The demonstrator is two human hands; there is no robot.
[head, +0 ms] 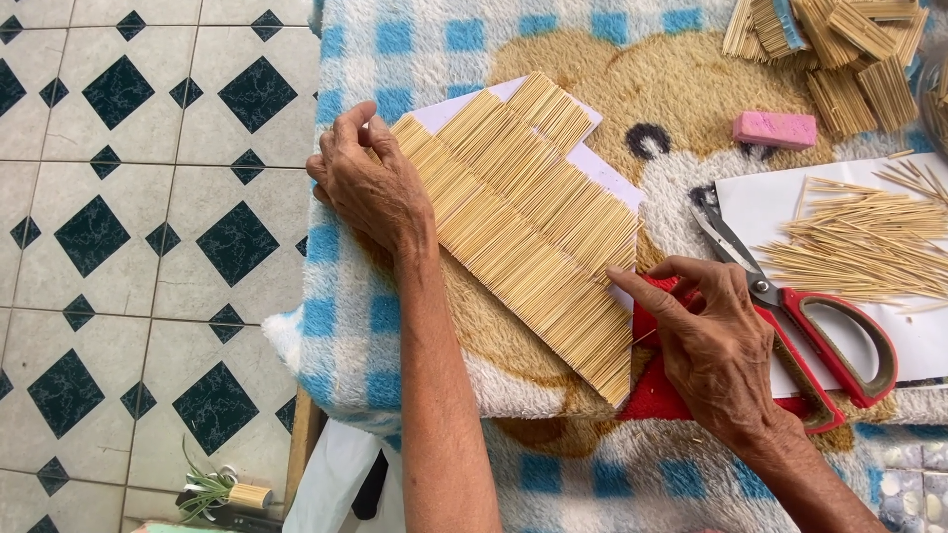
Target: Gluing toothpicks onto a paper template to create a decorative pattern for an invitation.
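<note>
A fleecy checked blanket [395, 326] is spread over the work surface beside tiled floor [128, 247]. The toothpick panel [523, 227] is pressed flat by the open left hand [370, 183]; its edge is pinched by the right hand [706, 336]. Beyond lie red scissors [820, 326], loose toothpicks [869, 242], a pink eraser [775, 129] and bundles [839, 49], cropped.

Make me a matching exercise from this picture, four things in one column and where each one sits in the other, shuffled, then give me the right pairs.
Things:
1. pink eraser
2. red-handled scissors
3. left hand
4. loose toothpicks

Places:
A. on the white paper sheet at the right
B. pressing the upper left end of the toothpick mat
C. on the fleece blanket, below the toothpick bundles
D. just right of the right hand

Pairs: 1-C, 2-D, 3-B, 4-A
</note>
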